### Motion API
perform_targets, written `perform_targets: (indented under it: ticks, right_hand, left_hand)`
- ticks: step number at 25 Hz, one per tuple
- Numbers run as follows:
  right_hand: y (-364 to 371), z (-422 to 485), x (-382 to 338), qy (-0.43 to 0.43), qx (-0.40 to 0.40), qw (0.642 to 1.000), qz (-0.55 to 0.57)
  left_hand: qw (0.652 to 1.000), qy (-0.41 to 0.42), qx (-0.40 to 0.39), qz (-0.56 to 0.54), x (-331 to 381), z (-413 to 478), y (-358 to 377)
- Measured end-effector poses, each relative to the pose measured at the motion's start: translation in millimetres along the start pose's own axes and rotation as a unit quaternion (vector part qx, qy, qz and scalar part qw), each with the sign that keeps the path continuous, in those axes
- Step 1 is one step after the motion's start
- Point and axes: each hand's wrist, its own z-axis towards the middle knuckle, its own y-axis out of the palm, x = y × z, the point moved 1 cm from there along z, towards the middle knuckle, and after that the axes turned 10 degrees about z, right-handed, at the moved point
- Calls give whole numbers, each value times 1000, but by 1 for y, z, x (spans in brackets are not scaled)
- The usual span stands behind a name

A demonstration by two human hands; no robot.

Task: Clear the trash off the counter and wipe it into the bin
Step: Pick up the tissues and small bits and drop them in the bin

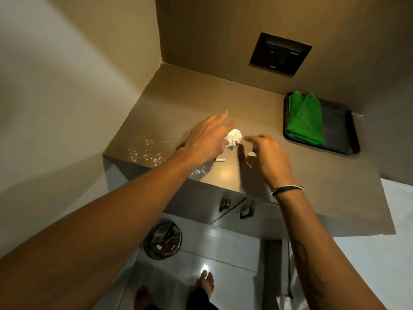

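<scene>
Both forearms are bare, with no sleeves in view. The right wrist wears thin bands (one dark, one pale). Bare feet below.

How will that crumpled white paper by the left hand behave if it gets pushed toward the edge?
The crumpled paper looks light and soft, so it would probably skid or tumble rather than roll straight. Its loose folds suggest it squashes under fingers. The counter looks smooth and glossy, so little should slow it.

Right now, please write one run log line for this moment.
left hand: at crumpled white paper | right hand: small white scrap | green cloth: in black tray
</scene>
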Motion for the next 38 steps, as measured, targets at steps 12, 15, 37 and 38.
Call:
perform_targets:
  ticks: [12,15,37,38]
  right_hand:
    - [37,-20,-21,-90,207,971,79]
    - [61,-74,-48,-214,320,909,160]
    - [614,-115,15,-73,-207,960,173]
    - [618,-117,17,-69,-225,957,170]
  left_hand:
    - [991,-27,91,-91,-1,-18,10]
    - [946,-84,261,-175,-16,-87,-3]
    - [833,-441,-170,-287,-116,-367,506]
    - [833,-436,-181,-289,-121,-375,512]
